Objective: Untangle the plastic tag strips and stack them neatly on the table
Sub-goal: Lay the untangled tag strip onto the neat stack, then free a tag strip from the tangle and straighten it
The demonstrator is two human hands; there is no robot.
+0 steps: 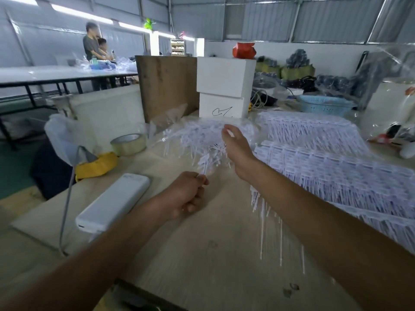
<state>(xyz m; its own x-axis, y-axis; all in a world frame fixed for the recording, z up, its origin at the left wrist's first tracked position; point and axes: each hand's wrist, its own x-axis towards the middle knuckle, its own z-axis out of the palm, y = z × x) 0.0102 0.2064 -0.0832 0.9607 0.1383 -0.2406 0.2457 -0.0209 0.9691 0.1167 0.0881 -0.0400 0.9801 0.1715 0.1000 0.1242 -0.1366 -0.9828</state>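
While the tangled clump of tag strips (pixel 202 140) is hovering over the tabletop (pixel 202 254), the left hand (pixel 186 195) is pinching one strip's end, the right hand (pixel 235 144) gripping the clump — both sets of fingers clamped, seemingly teasing it free for the neat stack (pixel 336 173) just beside.

Pale wooden table (pixel 202 254), stacked tag strips (pixel 336 171), tangled strips (pixel 195 135), tape roll (pixel 128 144), white boxes (pixel 224 90)

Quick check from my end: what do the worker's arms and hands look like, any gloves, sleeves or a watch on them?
Both forearms are bare as far as the frame shows; no sleeves visible. The left hand and right hand wear no gloves, and no watch, ring or wristband shows.
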